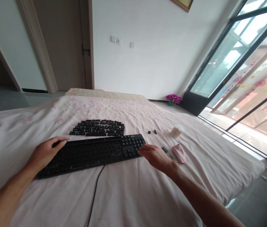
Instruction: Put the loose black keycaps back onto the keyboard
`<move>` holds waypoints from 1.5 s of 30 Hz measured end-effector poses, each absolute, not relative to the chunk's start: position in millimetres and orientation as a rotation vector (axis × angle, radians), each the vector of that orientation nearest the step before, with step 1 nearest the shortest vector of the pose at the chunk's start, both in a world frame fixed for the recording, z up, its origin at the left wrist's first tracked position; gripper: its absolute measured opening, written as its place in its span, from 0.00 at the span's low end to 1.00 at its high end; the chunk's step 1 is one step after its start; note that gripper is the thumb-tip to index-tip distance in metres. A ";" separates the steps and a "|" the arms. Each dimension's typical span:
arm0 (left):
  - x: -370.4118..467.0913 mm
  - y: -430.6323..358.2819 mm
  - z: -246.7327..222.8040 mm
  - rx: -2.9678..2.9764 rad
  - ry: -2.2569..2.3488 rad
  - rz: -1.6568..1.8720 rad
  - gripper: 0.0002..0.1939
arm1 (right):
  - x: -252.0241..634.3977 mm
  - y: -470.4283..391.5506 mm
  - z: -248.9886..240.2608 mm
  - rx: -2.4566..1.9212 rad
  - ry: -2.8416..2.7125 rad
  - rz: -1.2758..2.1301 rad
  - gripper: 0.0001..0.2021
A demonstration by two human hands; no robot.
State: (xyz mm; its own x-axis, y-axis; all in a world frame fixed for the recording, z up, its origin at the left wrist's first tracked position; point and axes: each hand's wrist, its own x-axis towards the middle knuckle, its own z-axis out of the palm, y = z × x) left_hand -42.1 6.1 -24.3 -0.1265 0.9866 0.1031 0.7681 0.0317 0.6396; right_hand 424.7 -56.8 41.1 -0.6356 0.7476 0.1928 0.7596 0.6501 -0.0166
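Observation:
A black keyboard point(88, 154) lies slightly tilted across the pale cloth, its left and middle part stripped of keycaps, while keys remain at its right end. My left hand point(50, 148) grips its upper left edge, thumb and fingers close together. At the right end, my right hand point(151, 153) holds the edge with curled fingers. Just beyond the keyboard, loose black keycaps point(98, 127) are laid out in rows. Two more pieces, a small keycap point(149, 132) and a narrow one point(155, 131), sit to the right.
Right of the keyboard are a clear tub of cotton swabs point(177, 131), a folded pink cloth point(179, 154) and a small dark-headed tool point(164, 149). A black cable point(97, 186) runs toward me. Magenta flowers point(174, 99) stand beyond the cloth-covered surface point(128, 189).

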 end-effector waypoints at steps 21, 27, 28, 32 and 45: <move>-40.9 6.4 -24.6 1.777 1.947 0.826 0.21 | 431.3 -57.3 34.9 -1.229 -2.646 -0.086 0.14; -42.0 6.1 -24.4 1.806 1.952 0.812 0.23 | 434.5 -56.7 25.1 -1.241 -2.530 -0.006 0.13; -41.9 5.7 -23.8 1.807 1.953 0.811 0.22 | 434.6 -56.2 24.4 -1.232 -2.530 0.000 0.13; -40.9 4.8 -22.4 1.800 1.954 0.815 0.22 | 431.1 -55.4 26.4 -1.204 -2.579 -0.028 0.14; -40.3 5.0 -22.1 1.794 1.948 0.822 0.21 | 427.5 -57.9 31.1 -1.238 -2.632 -0.093 0.14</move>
State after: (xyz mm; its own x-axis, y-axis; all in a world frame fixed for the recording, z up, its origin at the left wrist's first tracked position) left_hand -40.3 5.0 -22.1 -0.1234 0.9854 0.1175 0.7716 0.0208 0.6358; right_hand 427.5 -57.9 31.1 -0.6165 0.7517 0.2341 0.7663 0.6412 -0.0405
